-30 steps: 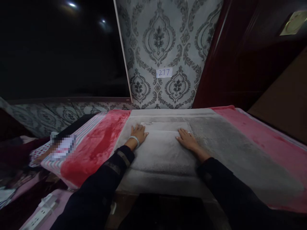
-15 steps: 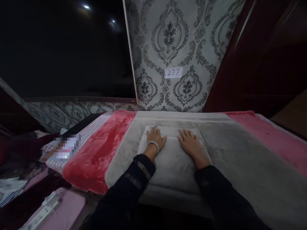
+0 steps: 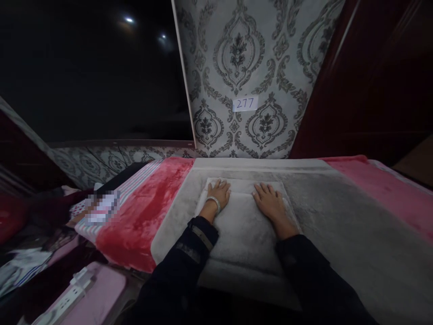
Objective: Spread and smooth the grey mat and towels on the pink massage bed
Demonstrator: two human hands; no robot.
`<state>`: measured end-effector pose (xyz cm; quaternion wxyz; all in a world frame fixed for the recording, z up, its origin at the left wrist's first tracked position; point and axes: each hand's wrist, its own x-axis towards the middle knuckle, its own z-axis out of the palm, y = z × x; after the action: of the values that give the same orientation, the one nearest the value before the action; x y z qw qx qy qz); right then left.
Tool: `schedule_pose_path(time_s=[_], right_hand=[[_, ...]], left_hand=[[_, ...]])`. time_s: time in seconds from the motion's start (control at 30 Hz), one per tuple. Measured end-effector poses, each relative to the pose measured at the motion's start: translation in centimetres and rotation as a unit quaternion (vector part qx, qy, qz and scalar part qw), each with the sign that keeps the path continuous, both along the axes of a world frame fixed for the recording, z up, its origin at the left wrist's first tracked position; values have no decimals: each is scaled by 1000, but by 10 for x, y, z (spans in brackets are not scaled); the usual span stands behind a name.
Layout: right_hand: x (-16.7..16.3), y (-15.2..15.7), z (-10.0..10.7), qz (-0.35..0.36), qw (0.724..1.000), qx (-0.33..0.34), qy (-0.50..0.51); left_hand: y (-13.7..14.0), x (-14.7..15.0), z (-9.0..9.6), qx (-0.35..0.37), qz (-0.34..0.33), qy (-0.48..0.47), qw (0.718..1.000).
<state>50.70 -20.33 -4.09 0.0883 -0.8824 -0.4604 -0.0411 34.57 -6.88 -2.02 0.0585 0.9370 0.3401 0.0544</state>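
A light grey, plush, folded cloth piece (image 3: pixel 248 225) lies flat in front of me; I cannot tell its exact kind. My left hand (image 3: pixel 219 195), with a bracelet at the wrist, rests palm down on its far left part. On the far right part lies my right hand (image 3: pixel 269 202), palm down with fingers stretched out. Neither hand grips anything. Beneath the folded piece spreads a larger grey plush mat (image 3: pixel 338 221), which lies over a red and pink blanket (image 3: pixel 135 225).
A large dark television (image 3: pixel 101 76) hangs at the left. Patterned wallpaper with a paper label (image 3: pixel 245 103) reading 277 rises behind the surface. At lower left a white power strip (image 3: pixel 67 302) lies on a pink stool (image 3: pixel 104 289). A dark red panel (image 3: pixel 358 90) stands at right.
My left hand's fingers and thumb have drawn slightly closer together on the cloth. The right hand stays nearly in place. The view has shifted slightly.
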Motion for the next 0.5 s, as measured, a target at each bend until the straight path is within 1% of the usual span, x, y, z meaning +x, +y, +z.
schedule_pose_path(time_s=[0.13, 0.2, 0.3, 0.4, 0.5], right_hand=[[1, 0, -1, 3, 1000, 7, -1], [1, 1, -3, 5, 1000, 9, -1], [0, 1, -3, 2, 1000, 6, -3], [-1, 0, -2, 0, 1000, 6, -13], [-1, -3, 0, 6, 1000, 6, -24]], left_hand=[[-3, 0, -1, 21, -2, -21, 1000], [-6, 0, -2, 32, -32, -22, 999], [-7, 1, -3, 25, -80, 5, 996], [-8, 2, -2, 13, -80, 21, 997], [-11, 2, -2, 19, -68, 17, 997]])
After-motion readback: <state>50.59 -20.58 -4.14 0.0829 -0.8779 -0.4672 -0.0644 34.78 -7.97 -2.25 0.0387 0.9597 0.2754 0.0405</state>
